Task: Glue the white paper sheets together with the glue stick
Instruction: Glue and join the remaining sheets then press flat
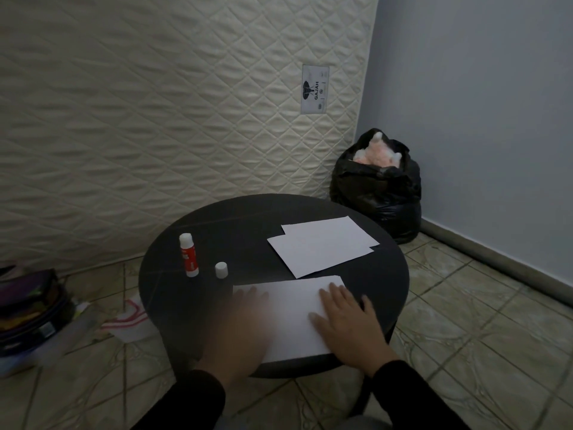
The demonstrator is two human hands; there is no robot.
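Note:
A white paper sheet (293, 308) lies at the near edge of the round black table (248, 218). My right hand (347, 324) rests flat on its right half, fingers spread. My left hand (242, 330), blurred by motion, lies flat on its left half. Two more white sheets (322, 246), overlapping, lie further back on the right. A red and white glue stick (188, 255) stands upright on the table's left side, uncapped. Its white cap (221, 270) stands just to the right of it.
A quilted mattress (155, 103) leans upright behind the table. A black rubbish bag (378, 193) sits in the corner by the blue wall. Bags and a box (28, 318) lie on the tiled floor at left, with a white and red cloth (127, 321) near the table.

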